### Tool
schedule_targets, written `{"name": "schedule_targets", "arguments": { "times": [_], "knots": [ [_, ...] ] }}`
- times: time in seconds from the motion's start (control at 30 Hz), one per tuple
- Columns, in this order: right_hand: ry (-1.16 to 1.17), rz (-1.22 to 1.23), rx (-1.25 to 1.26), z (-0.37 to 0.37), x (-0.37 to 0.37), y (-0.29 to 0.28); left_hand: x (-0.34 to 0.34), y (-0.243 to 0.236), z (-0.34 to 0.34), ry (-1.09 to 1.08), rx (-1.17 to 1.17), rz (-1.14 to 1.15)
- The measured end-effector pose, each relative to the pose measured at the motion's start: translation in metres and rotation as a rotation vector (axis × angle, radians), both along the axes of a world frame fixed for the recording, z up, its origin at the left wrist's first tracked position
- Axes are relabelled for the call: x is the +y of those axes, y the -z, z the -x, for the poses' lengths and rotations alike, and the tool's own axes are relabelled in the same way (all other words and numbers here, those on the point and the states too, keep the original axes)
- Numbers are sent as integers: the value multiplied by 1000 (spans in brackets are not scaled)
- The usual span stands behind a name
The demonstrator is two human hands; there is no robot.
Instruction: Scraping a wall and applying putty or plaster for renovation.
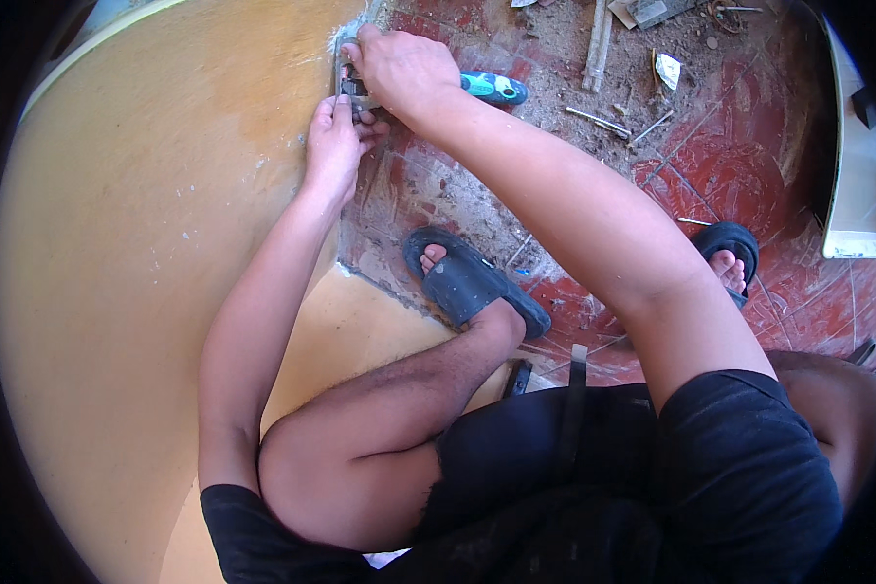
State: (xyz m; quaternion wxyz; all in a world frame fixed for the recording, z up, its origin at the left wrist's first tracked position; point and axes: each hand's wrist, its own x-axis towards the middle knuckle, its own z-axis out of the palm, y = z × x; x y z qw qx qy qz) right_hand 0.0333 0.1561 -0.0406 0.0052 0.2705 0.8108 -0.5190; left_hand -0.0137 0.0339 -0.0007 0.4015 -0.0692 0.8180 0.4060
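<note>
Both my hands work at the low end of the yellow wall (165, 175), around a small grey box-like fitting (340, 66) with dark and reddish parts inside. My left hand (335, 146) pinches thumb and forefinger at the fitting's near edge, its other fingers loosely curled. From above, my right hand (411, 70) reaches over with its fingers bent down onto the fitting. What the fingertips hold is too small and covered to make out. A tool with a teal and black handle (496, 88) sticks out past my right wrist; whether it lies on the floor or is held is hidden.
Dust and rubble cover the red tiled floor (720, 175). A pale strip (599, 44), a white scrap (668, 70) and thin rods (599, 122) lie to the right. My sandalled feet, one in a black sandal (472, 277), stand near. A white panel (857, 146) stands far right.
</note>
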Motion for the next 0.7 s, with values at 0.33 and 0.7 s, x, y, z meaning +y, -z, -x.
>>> {"name": "schedule_targets", "arguments": {
  "times": [0.33,0.7],
  "knots": [
    [-133,20,118,2,-2,6,-28,-12,-12,31,-66,-36],
    [55,590,121,9,-39,2,-79,-37,-19,30,-114,-77]
  ]
}}
